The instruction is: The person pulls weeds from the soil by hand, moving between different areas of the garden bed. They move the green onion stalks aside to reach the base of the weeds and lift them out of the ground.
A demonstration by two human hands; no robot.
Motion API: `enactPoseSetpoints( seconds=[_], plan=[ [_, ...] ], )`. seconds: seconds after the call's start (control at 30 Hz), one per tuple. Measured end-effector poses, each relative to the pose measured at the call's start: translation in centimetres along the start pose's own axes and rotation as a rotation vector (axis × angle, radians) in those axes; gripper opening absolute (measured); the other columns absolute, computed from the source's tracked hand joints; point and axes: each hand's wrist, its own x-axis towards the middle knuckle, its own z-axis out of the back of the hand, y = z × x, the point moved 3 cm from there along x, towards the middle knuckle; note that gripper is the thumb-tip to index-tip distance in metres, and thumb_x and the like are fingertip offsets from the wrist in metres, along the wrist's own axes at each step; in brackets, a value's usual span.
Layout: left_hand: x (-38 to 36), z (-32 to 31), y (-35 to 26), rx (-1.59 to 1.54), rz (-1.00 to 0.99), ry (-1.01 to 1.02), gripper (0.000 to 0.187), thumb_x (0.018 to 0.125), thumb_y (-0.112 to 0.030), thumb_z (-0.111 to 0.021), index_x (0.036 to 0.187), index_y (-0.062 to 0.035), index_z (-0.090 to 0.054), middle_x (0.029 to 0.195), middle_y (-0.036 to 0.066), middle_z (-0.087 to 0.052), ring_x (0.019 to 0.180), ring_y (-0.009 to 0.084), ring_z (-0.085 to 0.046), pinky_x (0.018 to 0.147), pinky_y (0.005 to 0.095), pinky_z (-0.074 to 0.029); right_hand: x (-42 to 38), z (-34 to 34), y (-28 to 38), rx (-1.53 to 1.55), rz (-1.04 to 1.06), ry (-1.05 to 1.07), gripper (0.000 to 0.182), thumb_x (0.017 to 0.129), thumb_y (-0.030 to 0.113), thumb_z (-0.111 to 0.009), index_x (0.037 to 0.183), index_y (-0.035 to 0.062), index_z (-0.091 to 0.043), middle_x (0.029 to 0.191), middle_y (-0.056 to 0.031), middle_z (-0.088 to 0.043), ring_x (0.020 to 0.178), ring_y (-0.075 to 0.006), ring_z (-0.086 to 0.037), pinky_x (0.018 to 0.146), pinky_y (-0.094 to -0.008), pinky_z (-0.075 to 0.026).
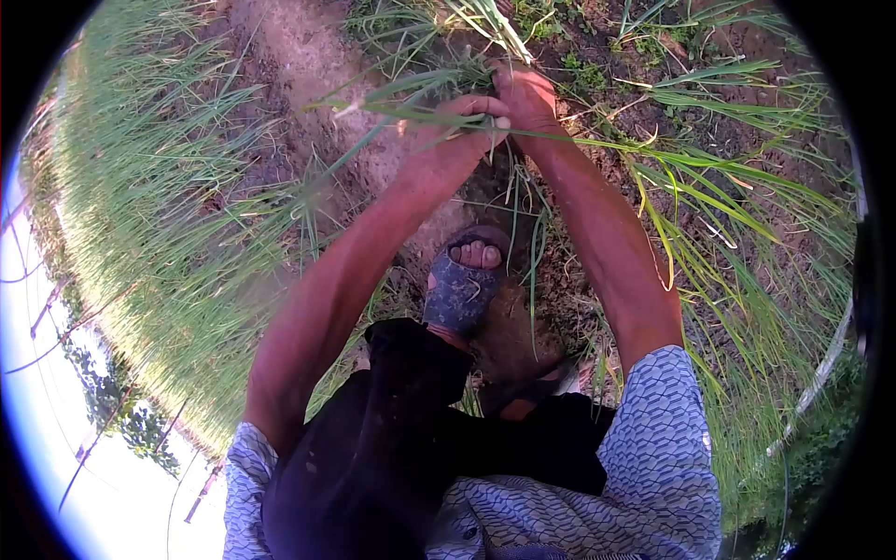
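My left hand is closed, thumb against fingers, around several long green grass-like blades that stick out to both sides. Right beside it, my right hand reaches down with its fingers curled into a tuft of the same green plants; its fingertips are partly hidden. Just beyond that hand, a bundle of pale stems slants upward. Loose thin blades hang below my hands.
Muddy bare soil runs along the left of my hands. A dense stand of tall green plants fills the left side, and sparser clumps grow on the right. My foot in a dark, muddy sandal stands below my hands.
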Motion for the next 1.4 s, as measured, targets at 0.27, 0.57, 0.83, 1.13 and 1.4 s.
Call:
enactPoseSetpoints(
  seconds=[0.27,0.57,0.83,1.13,1.4],
  plan=[
    [-4.4,-0.7,1.1,0.380,-0.343,0.005,0.025,0.094,-0.022,-0.060,0.112,-0.0048,-0.064,0.129,0.014,-0.055,0.121,0.0274,-0.053,0.100,0.0362,-0.045,-0.3,2.6,-1.9,0.213,-0.281,-0.012,0.050,0.081,0.045,-0.071,0.078,-0.0038,-0.059,0.064,-0.0140,-0.051,0.059,-0.0286,-0.053,0.059,-0.0422,-0.045],
    [-6.3,-1.0,1.4,0.293,-0.248,0.191,0.039,0.087,-0.020,-0.069,0.123,-0.0059,-0.059,0.141,0.014,-0.041,0.120,0.0232,-0.051,0.099,0.0336,-0.044,-0.3,3.3,2.3,-0.103,-0.032,0.070,0.048,0.077,0.041,-0.072,0.086,-0.0051,-0.064,0.079,-0.0216,-0.064,0.075,-0.0343,-0.063,0.072,-0.0444,-0.051],
    [-6.1,-0.6,1.5,0.449,-0.418,0.195,0.056,0.078,-0.021,-0.076,0.127,-0.0068,-0.054,0.141,0.015,-0.040,0.117,0.0244,-0.051,0.096,0.0351,-0.047,-0.1,2.8,0.0,0.096,-0.338,0.035,0.047,0.078,0.040,-0.072,0.079,-0.0066,-0.063,0.074,-0.0230,-0.064,0.067,-0.0351,-0.062,0.068,-0.0425,-0.051],
    [-6.7,-1.3,0.6,0.710,-0.499,0.187,0.055,0.079,-0.025,-0.073,0.125,-0.0046,-0.052,0.138,0.020,-0.043,0.125,0.0372,-0.047,0.101,0.0431,-0.045,-1.0,3.3,4.8,-0.059,0.064,-0.052,0.046,0.077,0.038,-0.073,0.110,0.0074,-0.064,0.094,-0.0160,-0.066,0.085,-0.0376,-0.065,0.077,-0.0459,-0.054],
    [-6.9,-1.0,0.2,0.612,-0.417,0.185,0.039,0.086,-0.013,-0.067,0.122,-0.0048,-0.055,0.139,0.019,-0.042,0.121,0.0330,-0.051,0.095,0.0389,-0.049,0.1,0.1,0.2,-0.269,0.155,-0.212,0.023,0.073,0.016,-0.067,0.091,0.0009,-0.064,0.077,-0.0167,-0.064,0.071,-0.0346,-0.063,0.069,-0.0412,-0.053]
  ],
)
